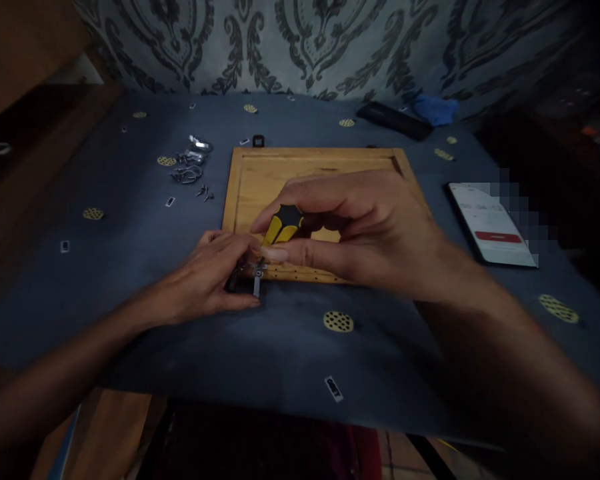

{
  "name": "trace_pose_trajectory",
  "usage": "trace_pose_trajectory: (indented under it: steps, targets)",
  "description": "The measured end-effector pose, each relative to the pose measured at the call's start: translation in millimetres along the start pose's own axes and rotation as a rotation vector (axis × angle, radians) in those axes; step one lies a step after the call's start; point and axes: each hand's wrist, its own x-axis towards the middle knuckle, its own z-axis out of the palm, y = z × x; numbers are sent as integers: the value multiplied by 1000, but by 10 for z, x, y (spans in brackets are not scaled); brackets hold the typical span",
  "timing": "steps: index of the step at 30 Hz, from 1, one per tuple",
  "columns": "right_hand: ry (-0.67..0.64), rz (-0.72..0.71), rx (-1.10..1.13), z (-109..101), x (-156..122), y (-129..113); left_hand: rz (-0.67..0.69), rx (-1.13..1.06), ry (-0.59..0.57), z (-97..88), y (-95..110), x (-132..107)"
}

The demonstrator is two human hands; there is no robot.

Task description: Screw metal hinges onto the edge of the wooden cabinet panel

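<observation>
A wooden cabinet door (pixel 275 170) with a raised frame lies flat on the table. At its near left corner is a metal hinge (pixel 257 283), partly hidden by fingers. My left hand (pixel 213 273) is closed about the hinge, thumb on the near side and fingers over the door's edge. Above the same spot, my right hand (pixel 370 230) pinches the yellow and black handle of a screwdriver (pixel 283 225) between thumb and fingers. The handle tilts, with its lower end toward the hinge; the tip is hidden. Small dark holes run along the door's near edge.
Several metal hinges (pixel 191 158) and loose screws (pixel 205 193) lie left of the door. A phone (pixel 500 227) rests at the right. Behind are a black elongated object (pixel 394 121), a blue cloth (pixel 436 109) and a small black piece (pixel 259 141). A patterned curtain (pixel 310 47) hangs beyond.
</observation>
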Motion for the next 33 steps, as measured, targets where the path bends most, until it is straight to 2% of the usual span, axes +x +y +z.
trace_pose_trajectory:
  steps: [5, 11, 17, 18, 23, 33]
  targets:
    - [87, 10, -81, 103, -1, -3, -7, 1, -14, -24, 38, 1]
    - [96, 38, 1, 119, 21, 24, 0, -9, 7, -19, 60, 6]
    - [-47, 63, 119, 17, 32, 20, -20, -26, 0, -25, 34, 13]
    - [-33, 57, 97, 21, 26, 22, -21, -20, -3, -27, 35, 13]
    - [200, 0, -64, 119, -7, 40, -1, -16, -1, -27, 48, 1]
    - [289, -102, -218, 259, -26, 1, -10, -46, -10, -17, 14, 12]
